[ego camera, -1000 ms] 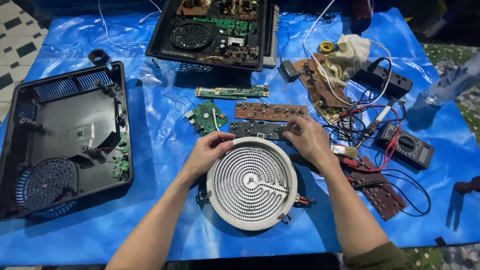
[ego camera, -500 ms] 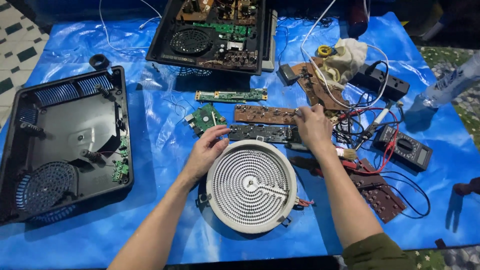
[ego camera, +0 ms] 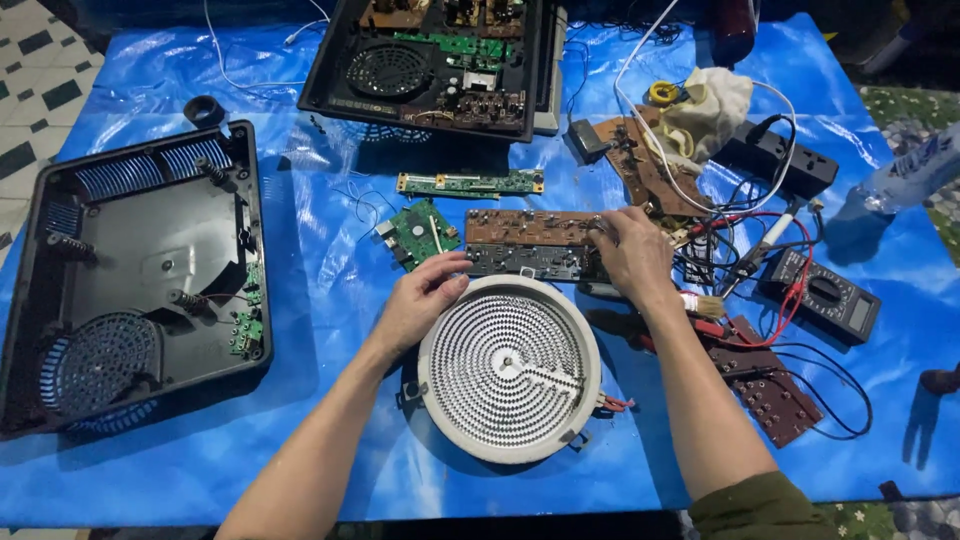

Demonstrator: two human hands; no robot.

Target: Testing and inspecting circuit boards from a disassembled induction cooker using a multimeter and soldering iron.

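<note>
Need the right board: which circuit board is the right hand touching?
The long brown board in the middle; the right hand rests its fingers on its right end. The green boards lie left, untouched.

A black handheld multimeter (ego camera: 825,296) lies at about three o'clock on the blue sheet, its small grey rectangular screen (ego camera: 859,313) at the lower right end of the body. At about two o'clock, by the right edge, a clear plastic bottle (ego camera: 912,172) lies on its side with a pale label wrapped round it.
</note>
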